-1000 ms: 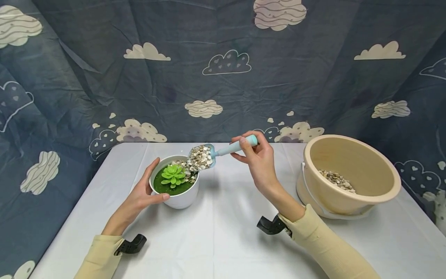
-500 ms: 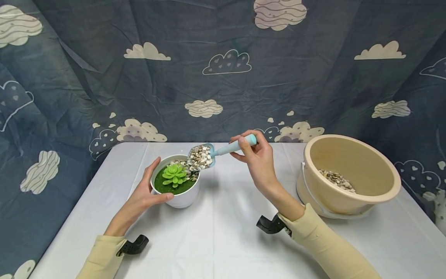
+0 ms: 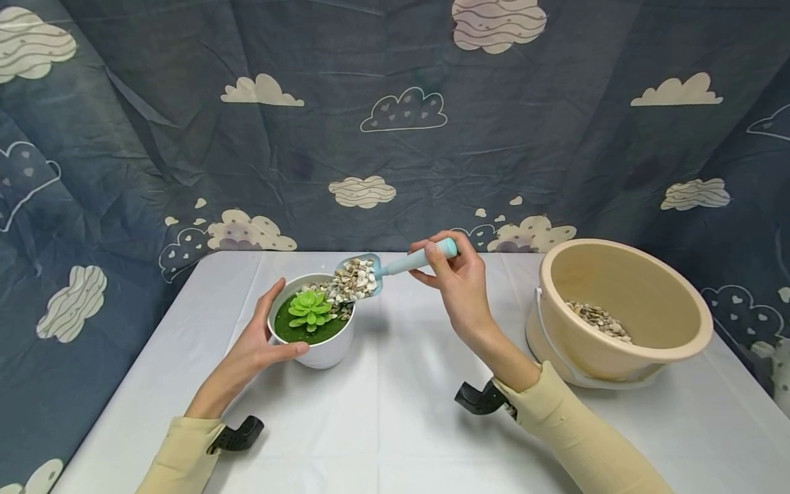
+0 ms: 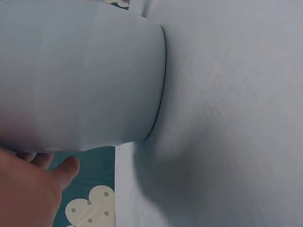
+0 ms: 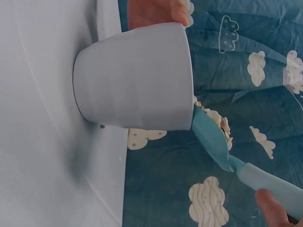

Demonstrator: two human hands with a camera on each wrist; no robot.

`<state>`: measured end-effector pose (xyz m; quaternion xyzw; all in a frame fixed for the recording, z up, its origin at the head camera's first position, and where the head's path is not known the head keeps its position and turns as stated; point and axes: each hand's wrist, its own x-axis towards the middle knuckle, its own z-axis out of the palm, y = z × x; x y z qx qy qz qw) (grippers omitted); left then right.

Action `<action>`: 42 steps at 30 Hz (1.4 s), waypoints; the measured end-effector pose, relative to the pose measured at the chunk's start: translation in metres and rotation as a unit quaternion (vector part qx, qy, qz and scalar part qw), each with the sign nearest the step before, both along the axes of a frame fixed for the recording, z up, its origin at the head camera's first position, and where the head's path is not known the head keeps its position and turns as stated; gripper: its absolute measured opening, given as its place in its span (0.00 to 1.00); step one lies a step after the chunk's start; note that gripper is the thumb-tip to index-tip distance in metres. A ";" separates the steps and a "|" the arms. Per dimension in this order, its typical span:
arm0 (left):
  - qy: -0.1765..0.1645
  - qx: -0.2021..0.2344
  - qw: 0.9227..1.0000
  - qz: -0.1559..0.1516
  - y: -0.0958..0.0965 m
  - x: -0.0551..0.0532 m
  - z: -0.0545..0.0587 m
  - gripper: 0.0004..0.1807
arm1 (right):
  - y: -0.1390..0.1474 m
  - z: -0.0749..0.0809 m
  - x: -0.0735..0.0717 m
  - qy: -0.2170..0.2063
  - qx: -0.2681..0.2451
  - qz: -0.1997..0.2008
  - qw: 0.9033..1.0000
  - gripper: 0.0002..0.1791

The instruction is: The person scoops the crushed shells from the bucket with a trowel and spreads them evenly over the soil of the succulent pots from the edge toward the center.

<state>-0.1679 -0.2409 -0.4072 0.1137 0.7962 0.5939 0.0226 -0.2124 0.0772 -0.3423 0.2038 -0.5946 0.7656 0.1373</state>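
In the head view a white flower pot (image 3: 325,353) stands on the table, holding a bright green succulent (image 3: 310,310) on a dark green base with pebbles along its far right side. My left hand (image 3: 249,351) grips the pot's left side, thumb at the near rim and fingers round the far left. With its fingertips my right hand (image 3: 455,281) holds a light blue garden trowel (image 3: 410,263) by the handle. Pebbles (image 3: 356,278) fill the trowel's blade, which slopes down over the right rim. In the right wrist view the blade tip (image 5: 201,124) is right at the rim.
A beige bucket (image 3: 623,255) with a white handle stands on the right of the table, with pebbles (image 3: 597,321) at its bottom. White cloth covers the table (image 3: 345,425). Behind hangs a dark blue curtain (image 3: 296,165) with cloud prints.
The pot has shifted slightly right under the left hand. Pebbles on the blade have slid a little toward the pot, baring more of the trowel's far edge.
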 end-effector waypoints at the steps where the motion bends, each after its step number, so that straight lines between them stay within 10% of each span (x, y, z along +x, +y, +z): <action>1: -0.001 0.005 1.000 -0.003 0.000 0.000 0.000 0.60 | 0.000 0.000 0.000 0.000 0.000 0.000 1.000 0.11; 10: -0.003 0.055 0.998 -0.032 -0.003 0.001 0.000 0.57 | 0.000 0.001 0.003 0.007 0.007 -0.003 1.000 0.12; 30: 0.016 -0.033 0.999 0.027 0.002 -0.002 0.000 0.63 | -0.001 0.003 0.003 0.021 0.024 -0.015 0.999 0.12; 42: 0.003 0.024 1.000 -0.015 -0.002 -0.003 -0.003 0.60 | -0.003 0.001 -0.002 0.020 0.026 -0.007 0.999 0.13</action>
